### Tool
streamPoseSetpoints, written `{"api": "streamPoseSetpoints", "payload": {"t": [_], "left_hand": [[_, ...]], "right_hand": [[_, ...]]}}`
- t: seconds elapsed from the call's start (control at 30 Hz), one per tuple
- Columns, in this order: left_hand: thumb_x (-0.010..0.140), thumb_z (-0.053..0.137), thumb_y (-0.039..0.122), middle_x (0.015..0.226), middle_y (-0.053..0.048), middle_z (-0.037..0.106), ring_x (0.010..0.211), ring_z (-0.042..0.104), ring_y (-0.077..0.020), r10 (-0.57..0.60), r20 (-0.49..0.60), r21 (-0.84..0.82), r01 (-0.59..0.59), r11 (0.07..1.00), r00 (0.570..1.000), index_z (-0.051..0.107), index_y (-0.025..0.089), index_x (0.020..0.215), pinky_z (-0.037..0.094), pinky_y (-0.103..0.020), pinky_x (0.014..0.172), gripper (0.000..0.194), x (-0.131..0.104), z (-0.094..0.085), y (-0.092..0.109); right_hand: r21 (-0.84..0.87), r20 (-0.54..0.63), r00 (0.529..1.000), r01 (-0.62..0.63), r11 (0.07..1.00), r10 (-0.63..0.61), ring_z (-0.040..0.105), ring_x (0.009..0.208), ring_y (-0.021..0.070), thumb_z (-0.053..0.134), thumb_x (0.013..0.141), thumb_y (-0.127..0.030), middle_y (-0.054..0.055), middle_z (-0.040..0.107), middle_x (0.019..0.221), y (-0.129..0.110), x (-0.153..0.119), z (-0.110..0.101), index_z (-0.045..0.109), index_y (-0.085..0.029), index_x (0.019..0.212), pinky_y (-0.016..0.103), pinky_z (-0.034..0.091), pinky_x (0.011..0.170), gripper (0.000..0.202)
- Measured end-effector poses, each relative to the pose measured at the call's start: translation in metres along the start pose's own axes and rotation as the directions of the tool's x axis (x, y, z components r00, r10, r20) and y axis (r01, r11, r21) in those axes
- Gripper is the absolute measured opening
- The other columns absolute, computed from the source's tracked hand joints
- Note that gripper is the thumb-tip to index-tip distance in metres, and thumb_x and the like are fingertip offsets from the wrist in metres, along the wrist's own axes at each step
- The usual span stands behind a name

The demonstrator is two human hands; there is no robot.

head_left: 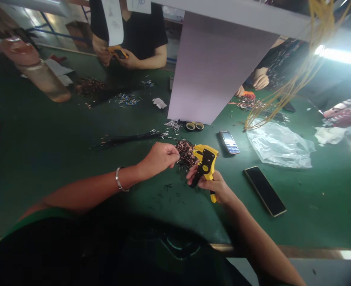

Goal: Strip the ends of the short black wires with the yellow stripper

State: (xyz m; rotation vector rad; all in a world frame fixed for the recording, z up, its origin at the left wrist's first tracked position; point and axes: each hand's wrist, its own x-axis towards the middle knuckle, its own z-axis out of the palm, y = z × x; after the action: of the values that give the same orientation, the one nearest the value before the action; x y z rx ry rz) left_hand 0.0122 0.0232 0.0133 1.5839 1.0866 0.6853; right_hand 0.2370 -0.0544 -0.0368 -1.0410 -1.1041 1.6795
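Observation:
My right hand [218, 186] is wrapped round the handles of a yellow and black wire stripper [206, 161], whose head points up and away from me. Close to its jaws lies a pile of dark wires with bare copper ends [185, 153]. At the left edge of that pile, the fingertips of my left hand [159, 159] are pinched together. Whatever they hold is too small or hidden to make out. Short black scraps [166, 194] are scattered on the green tabletop in front of me.
A bundle of black wires [130, 138] lies left, beside loose metal terminals [173, 124] and tape rolls [194, 126]. A keypad phone [229, 142], a smartphone [265, 190] and a plastic bag [279, 143] lie right. A partition [214, 67] stands ahead; co-workers' hands [127, 59] work beyond.

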Motion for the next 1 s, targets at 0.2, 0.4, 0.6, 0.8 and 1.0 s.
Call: {"api": "streamPoseSetpoints", "payload": {"t": [0.2, 0.4, 0.6, 0.8, 1.0], "left_hand": [[0.072, 0.056, 0.02, 0.047, 0.003, 0.056, 0.044, 0.042, -0.0077, 0.015, 0.031, -0.012, -0.014, 1.0, 0.999, 0.062, 0.019, 0.062, 0.033, -0.026, 0.047, 0.012, 0.009, 0.006, 0.003], [0.072, 0.056, 0.02, 0.045, 0.003, 0.055, 0.044, 0.042, -0.0078, 0.054, -0.001, -0.035, -0.054, 0.998, 0.999, 0.062, 0.02, 0.062, 0.032, -0.027, 0.046, 0.011, 0.01, 0.009, -0.002], [0.071, 0.056, 0.022, 0.045, 0.003, 0.053, 0.043, 0.042, -0.0087, -0.008, -0.025, -0.036, 0.007, 0.999, 1.0, 0.062, 0.02, 0.063, 0.031, -0.028, 0.046, 0.01, 0.004, 0.006, 0.001], [0.071, 0.056, 0.021, 0.045, 0.004, 0.052, 0.043, 0.04, -0.0082, 0.023, -0.033, -0.04, -0.025, 0.999, 0.999, 0.061, 0.02, 0.062, 0.031, -0.028, 0.047, 0.01, 0.0, 0.005, 0.004], [0.07, 0.057, 0.021, 0.045, 0.004, 0.052, 0.043, 0.041, -0.0085, 0.025, -0.052, -0.027, -0.027, 0.999, 0.998, 0.063, 0.019, 0.064, 0.031, -0.028, 0.047, 0.009, -0.004, 0.007, 0.006]], "right_hand": [[-0.01, 0.014, 1.0, -0.013, 1.0, 0.013, 0.071, 0.081, 0.0236, 0.074, 0.065, -0.014, 0.006, 0.076, 0.094, 0.001, 0.003, -0.008, 0.069, -0.018, 0.108, 0.041, 0.054, 0.079, 0.043], [-0.059, -0.061, 0.996, 0.062, 0.996, -0.066, 0.07, 0.08, 0.0245, 0.075, 0.067, -0.019, 0.006, 0.075, 0.093, 0.002, 0.002, -0.005, 0.069, -0.019, 0.107, 0.041, 0.055, 0.078, 0.04], [-0.047, -0.127, 0.985, 0.116, 0.992, -0.121, 0.068, 0.078, 0.0246, 0.075, 0.067, -0.021, 0.005, 0.075, 0.089, 0.004, 0.001, 0.002, 0.07, -0.02, 0.101, 0.042, 0.054, 0.08, 0.035], [-0.049, -0.121, 0.985, 0.12, 0.992, -0.125, 0.068, 0.077, 0.0238, 0.076, 0.068, -0.023, 0.005, 0.074, 0.088, 0.005, -0.001, 0.005, 0.069, -0.02, 0.1, 0.042, 0.054, 0.08, 0.034], [-0.062, -0.085, 0.989, 0.113, 0.992, -0.118, 0.068, 0.075, 0.0229, 0.077, 0.068, -0.024, 0.005, 0.073, 0.086, 0.002, -0.001, 0.007, 0.07, -0.019, 0.097, 0.04, 0.053, 0.077, 0.031]]}}
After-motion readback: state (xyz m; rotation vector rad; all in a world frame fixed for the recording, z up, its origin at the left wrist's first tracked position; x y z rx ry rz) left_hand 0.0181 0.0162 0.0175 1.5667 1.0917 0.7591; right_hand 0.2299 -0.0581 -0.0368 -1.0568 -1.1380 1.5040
